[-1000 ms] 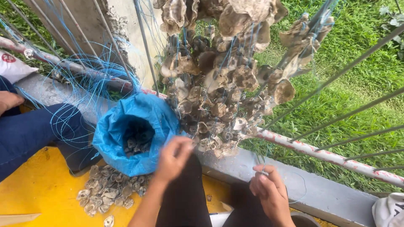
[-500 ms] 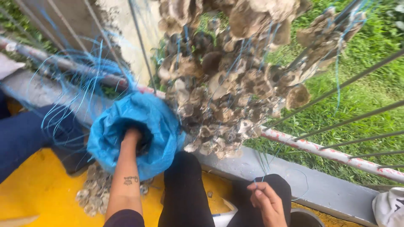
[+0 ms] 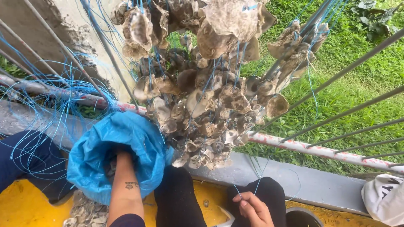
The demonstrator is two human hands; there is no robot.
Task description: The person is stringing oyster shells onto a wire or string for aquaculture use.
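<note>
At lower left the left hand [image 3: 120, 156] is buried inside the blue sack [image 3: 139, 143], grip unseen, while the right hand [image 3: 252, 208] pinches a blue string [image 3: 248, 178] below many strung oyster shells [image 3: 202, 105], loose shells [image 3: 86, 212] remaining.

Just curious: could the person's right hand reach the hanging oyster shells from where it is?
Probably yes: the right hand sits just below the oyster shells, with only thin blue string between them.
</note>
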